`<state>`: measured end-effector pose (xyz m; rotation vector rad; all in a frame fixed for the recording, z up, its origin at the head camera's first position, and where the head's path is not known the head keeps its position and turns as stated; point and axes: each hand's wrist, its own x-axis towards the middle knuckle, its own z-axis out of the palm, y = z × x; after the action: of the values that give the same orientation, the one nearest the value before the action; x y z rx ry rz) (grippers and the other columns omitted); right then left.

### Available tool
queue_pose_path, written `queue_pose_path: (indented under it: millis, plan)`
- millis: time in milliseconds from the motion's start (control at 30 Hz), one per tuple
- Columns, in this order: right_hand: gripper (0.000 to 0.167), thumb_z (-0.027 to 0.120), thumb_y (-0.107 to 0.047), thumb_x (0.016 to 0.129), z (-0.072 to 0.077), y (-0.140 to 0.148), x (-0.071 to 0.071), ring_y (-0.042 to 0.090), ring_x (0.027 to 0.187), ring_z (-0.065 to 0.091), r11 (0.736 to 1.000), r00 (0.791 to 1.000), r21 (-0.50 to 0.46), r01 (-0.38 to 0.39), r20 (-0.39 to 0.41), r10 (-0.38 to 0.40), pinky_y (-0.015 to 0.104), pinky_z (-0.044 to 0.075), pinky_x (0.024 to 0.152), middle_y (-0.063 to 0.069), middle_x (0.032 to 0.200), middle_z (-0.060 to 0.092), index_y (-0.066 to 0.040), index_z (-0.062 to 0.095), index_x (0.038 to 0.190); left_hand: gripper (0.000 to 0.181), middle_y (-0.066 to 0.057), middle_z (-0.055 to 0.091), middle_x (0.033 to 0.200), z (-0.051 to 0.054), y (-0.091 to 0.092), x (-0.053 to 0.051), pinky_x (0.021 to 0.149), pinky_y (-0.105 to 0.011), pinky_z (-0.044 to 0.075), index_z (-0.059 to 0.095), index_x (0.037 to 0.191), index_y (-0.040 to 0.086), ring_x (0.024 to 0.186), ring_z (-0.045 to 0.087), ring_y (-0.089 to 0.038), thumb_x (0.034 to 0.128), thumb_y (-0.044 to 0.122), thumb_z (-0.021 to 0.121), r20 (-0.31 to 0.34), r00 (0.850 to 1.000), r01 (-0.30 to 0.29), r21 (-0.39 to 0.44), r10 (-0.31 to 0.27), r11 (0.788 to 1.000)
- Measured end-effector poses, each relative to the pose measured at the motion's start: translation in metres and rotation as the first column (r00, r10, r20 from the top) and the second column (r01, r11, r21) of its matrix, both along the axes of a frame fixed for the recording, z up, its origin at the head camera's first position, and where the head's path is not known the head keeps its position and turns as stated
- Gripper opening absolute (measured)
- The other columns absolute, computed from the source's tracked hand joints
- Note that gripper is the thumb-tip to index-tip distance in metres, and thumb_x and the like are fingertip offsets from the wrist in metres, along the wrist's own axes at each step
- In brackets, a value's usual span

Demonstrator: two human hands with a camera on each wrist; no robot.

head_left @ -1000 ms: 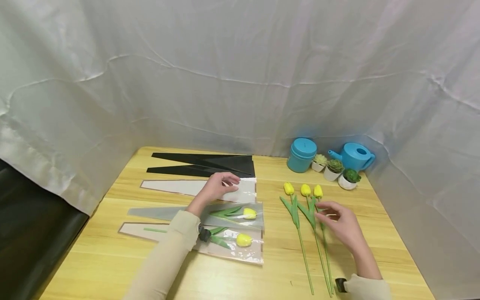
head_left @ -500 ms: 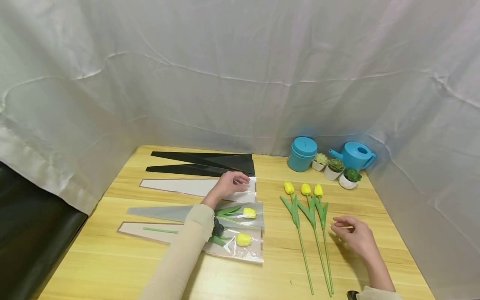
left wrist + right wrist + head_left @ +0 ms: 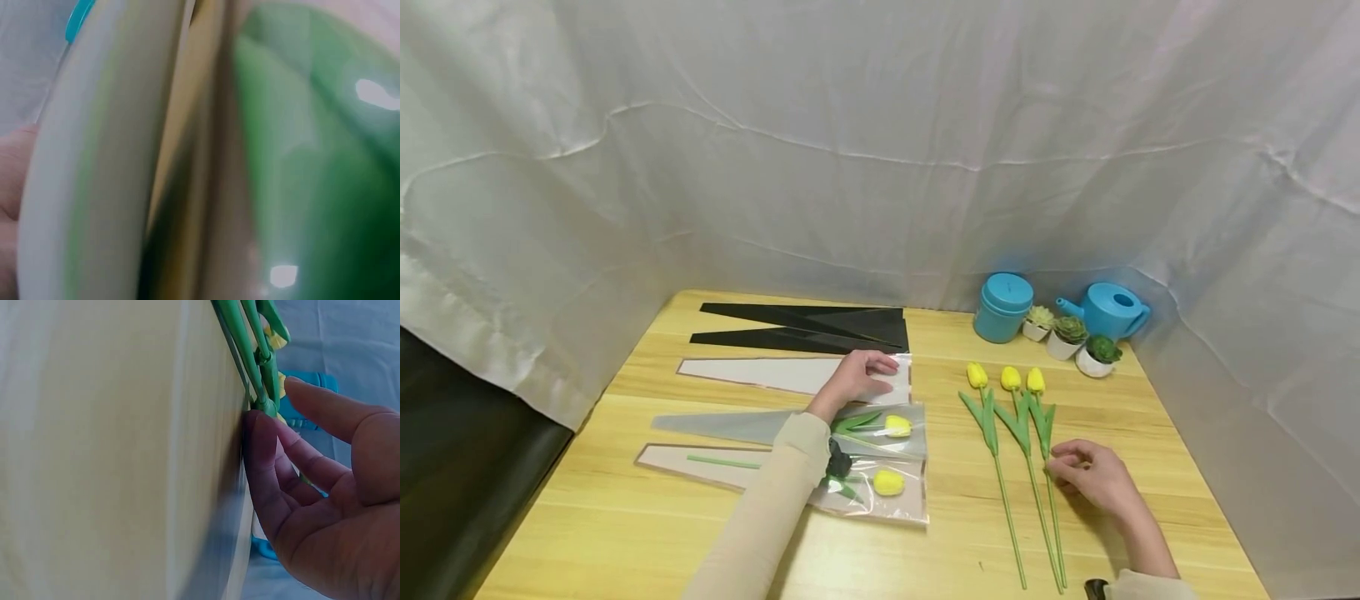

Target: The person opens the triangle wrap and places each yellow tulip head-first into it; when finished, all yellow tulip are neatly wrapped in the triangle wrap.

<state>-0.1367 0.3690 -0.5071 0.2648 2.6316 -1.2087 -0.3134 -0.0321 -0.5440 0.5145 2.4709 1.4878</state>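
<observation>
In the head view, my left hand (image 3: 859, 377) is over the wide end of a white flower sleeve (image 3: 745, 370), fingers loosely bent with nothing seen between them. Whether it touches the sleeve I cannot tell. My right hand (image 3: 1093, 473) is beside the stem of the rightmost yellow tulip (image 3: 1036, 381). In the right wrist view its fingertips are at the green stem (image 3: 265, 403), thumb apart from the other fingers. Two more loose tulips, a middle one (image 3: 1011, 378) and a left one (image 3: 977, 375), lie alongside. The left wrist view is mostly blurred sleeve film over a green leaf (image 3: 312, 137).
A grey sleeve (image 3: 715, 426) and a pinkish sleeve (image 3: 700, 468), each with a tulip inside, lie under my left forearm. Black sleeves (image 3: 790, 321) lie at the back. A blue canister (image 3: 1003, 308), small potted succulents (image 3: 1066, 335) and a blue watering can (image 3: 1108, 310) stand back right.
My right hand moved right and down away from the tulips, then came back left to the rightmost stem. My left hand shifted right over the white sleeve, then slightly lower.
</observation>
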Motion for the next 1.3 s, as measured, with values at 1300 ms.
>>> queue_pose_path:
  millis: [1300]
  plan:
    - [0.031,0.08,-0.009,0.089,-0.005,-0.01,-0.012,0.018,0.07,0.071,0.996,0.996,-0.049,0.072,0.06,-0.069,0.03,0.061,0.065,0.007,0.085,0.075,0.009,0.065,0.109,0.017,-0.005,0.082,0.097,-0.005,0.004,0.002,0.087,-0.036,0.06,0.084,0.105,0.013,0.09,0.076,-0.017,0.0881,0.011,0.084,-0.007,0.995,-0.096,0.025,0.097,0.995]
